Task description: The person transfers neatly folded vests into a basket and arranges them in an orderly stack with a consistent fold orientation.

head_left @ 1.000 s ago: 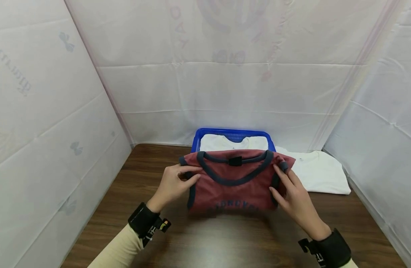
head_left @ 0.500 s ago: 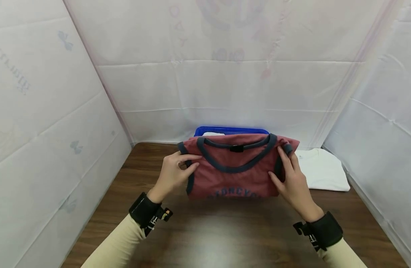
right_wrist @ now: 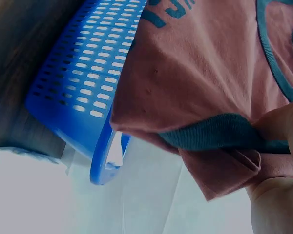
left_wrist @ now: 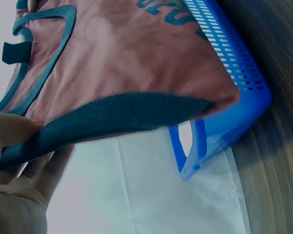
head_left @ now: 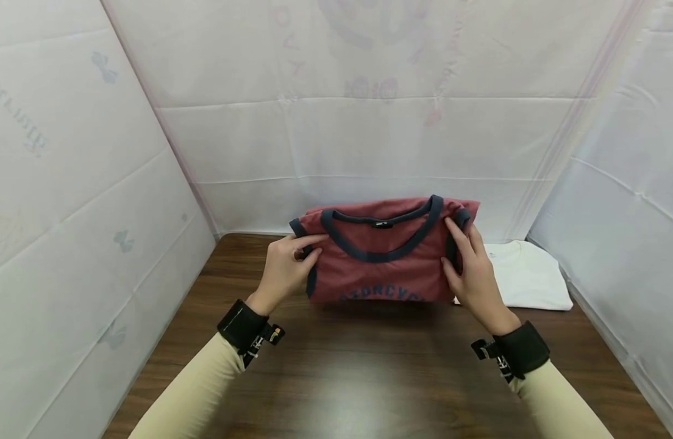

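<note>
Wooden table, dark-grained; blue basket and folded white shirt lie directly on it.

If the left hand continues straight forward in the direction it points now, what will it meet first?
Probably the blue basket: the left hand grips the folded red shirt just above it. Past the basket hangs the white back sheet. Depth is hard to judge.
</note>
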A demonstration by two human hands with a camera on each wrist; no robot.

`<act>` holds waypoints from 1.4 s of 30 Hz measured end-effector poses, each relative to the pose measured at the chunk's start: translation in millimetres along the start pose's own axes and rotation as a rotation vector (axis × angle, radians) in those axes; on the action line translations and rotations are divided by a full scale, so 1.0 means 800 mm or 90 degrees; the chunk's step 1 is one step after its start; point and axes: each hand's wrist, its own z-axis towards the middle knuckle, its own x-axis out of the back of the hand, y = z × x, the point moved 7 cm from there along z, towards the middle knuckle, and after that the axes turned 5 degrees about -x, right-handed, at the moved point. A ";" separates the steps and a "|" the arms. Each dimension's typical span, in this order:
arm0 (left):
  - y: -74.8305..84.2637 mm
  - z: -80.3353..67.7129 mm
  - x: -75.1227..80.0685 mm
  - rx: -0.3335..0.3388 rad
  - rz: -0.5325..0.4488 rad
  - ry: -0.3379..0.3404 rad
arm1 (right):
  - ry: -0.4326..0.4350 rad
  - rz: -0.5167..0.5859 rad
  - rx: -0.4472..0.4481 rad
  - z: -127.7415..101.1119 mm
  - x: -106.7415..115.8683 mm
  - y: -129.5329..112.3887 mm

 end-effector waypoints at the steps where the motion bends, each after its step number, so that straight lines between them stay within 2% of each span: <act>1: -0.002 0.001 -0.001 -0.001 0.009 0.001 | 0.002 0.001 0.004 0.002 0.000 0.000; 8: -0.014 0.007 -0.003 0.017 0.026 0.023 | 0.016 -0.030 0.033 0.009 -0.003 -0.001; 15: -0.027 0.007 -0.004 0.042 0.023 0.040 | 0.006 -0.034 0.029 0.013 -0.010 0.001; 21: -0.033 0.006 -0.010 0.040 0.025 0.009 | 0.019 -0.031 0.024 0.018 -0.012 0.002; 25: -0.036 0.008 -0.015 0.054 0.020 -0.015 | 0.017 -0.030 0.012 0.022 -0.013 0.005; 33: -0.034 0.028 -0.015 0.044 0.057 0.014 | -0.022 -0.075 -0.013 0.031 -0.017 0.012; 42: -0.037 0.048 -0.017 0.051 0.043 0.033 | -0.054 -0.116 -0.025 0.041 -0.018 0.017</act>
